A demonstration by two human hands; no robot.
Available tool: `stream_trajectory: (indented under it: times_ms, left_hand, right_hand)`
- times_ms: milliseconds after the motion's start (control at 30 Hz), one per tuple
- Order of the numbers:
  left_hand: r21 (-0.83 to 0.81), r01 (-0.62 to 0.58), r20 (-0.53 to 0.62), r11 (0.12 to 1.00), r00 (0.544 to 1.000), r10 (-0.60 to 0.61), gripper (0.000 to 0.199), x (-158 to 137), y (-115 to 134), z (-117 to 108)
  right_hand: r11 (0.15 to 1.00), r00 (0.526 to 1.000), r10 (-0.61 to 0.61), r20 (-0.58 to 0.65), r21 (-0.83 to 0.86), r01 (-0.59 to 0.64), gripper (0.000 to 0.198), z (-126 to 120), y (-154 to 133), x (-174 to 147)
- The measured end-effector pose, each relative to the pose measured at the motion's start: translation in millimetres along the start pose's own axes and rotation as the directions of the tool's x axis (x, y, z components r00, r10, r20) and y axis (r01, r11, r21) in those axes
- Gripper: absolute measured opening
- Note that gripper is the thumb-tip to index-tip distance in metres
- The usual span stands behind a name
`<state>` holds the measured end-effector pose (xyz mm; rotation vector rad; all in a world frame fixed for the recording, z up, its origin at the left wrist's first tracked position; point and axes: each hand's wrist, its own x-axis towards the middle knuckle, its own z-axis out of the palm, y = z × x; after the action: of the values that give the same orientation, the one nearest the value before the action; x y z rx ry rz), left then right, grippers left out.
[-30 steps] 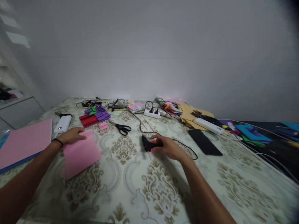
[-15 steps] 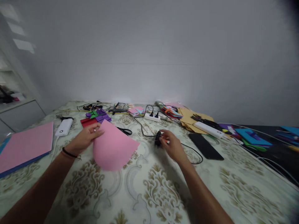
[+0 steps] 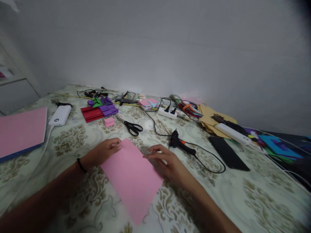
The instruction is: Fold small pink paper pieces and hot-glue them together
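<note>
A pink sheet of paper (image 3: 134, 181) lies at a slant between my hands, low over the patterned tablecloth. My left hand (image 3: 107, 150) pinches its upper left corner between thumb and fingers. At the sheet's right edge is my right hand (image 3: 167, 163), fingers apart and fingertips at or just over the paper. To the right of that hand a black glue gun (image 3: 182, 144) stands on the table with its cord looping behind. Black-handled scissors (image 3: 132, 127) and a small folded pink piece (image 3: 109, 122) lie beyond the sheet.
Red folded paper (image 3: 91, 114) and purple folded paper (image 3: 109, 110) lie at the back left. A white power bank (image 3: 61, 115) is on the left, near a pink paper stack (image 3: 23, 127). A power strip (image 3: 167, 113), brown envelopes (image 3: 216, 118) and a black phone (image 3: 228, 153) are farther right.
My right hand has let go of the glue gun and moved left to the pink sheet. My left hand has brought the sheet lower and nearer, uncovering the scissors and small pink piece.
</note>
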<state>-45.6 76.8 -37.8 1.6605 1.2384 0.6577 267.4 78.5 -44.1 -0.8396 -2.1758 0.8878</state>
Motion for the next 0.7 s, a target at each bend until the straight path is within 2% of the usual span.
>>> stream_trajectory:
  times_ms: [67,100,133,200,300,400,467,533,633,700]
  left_hand:
    - [0.013,0.0,0.012,1.0,1.0,0.0,0.034,-2,2,1]
    - [0.015,-0.004,0.031,1.0,1.0,0.004,0.033,-4,4,2]
    - [0.015,-0.013,0.051,1.0,0.999,0.012,0.032,-5,6,4]
    - [0.015,-0.031,0.077,0.999,0.997,0.03,0.031,-8,11,6]
    - [0.02,-0.061,0.094,0.998,0.994,0.058,0.028,-12,18,8]
    - [0.046,-0.094,0.062,0.995,0.994,0.091,0.027,-14,24,8]
    - [0.063,-0.094,0.029,0.994,0.995,0.093,0.028,-15,26,8]
    - [0.056,-0.081,0.025,0.995,0.997,0.08,0.029,-16,27,10]
    - [-0.01,-0.037,0.078,0.999,0.996,0.037,0.03,-19,28,15]
    - [-0.052,0.014,0.119,0.999,0.993,-0.008,0.031,-21,28,20]
  right_hand:
    - [0.999,0.999,0.026,0.02,0.022,-0.026,0.036,-6,0,0]
    - [0.996,0.995,0.041,0.091,0.071,-0.047,0.036,-8,-2,-1]
    - [0.988,0.979,0.051,0.198,0.135,-0.079,0.035,-10,-5,-1]
    - [0.953,0.943,0.053,0.328,0.266,-0.146,0.033,-11,-14,-2]
    - [0.922,0.912,0.03,0.41,0.342,-0.184,0.026,-8,-28,-4]
    - [0.88,0.882,0.063,0.467,0.391,-0.269,0.018,-4,-37,-7]
    - [0.857,0.878,0.065,0.473,0.425,-0.293,0.017,-2,-40,-8]
    - [0.858,0.9,0.051,0.432,0.442,-0.261,0.019,-1,-43,-8]
    - [0.878,0.936,0.04,0.349,0.436,-0.2,0.024,-1,-49,-6]
    - [0.89,0.943,0.05,0.33,0.415,-0.192,0.023,-3,-52,-5]
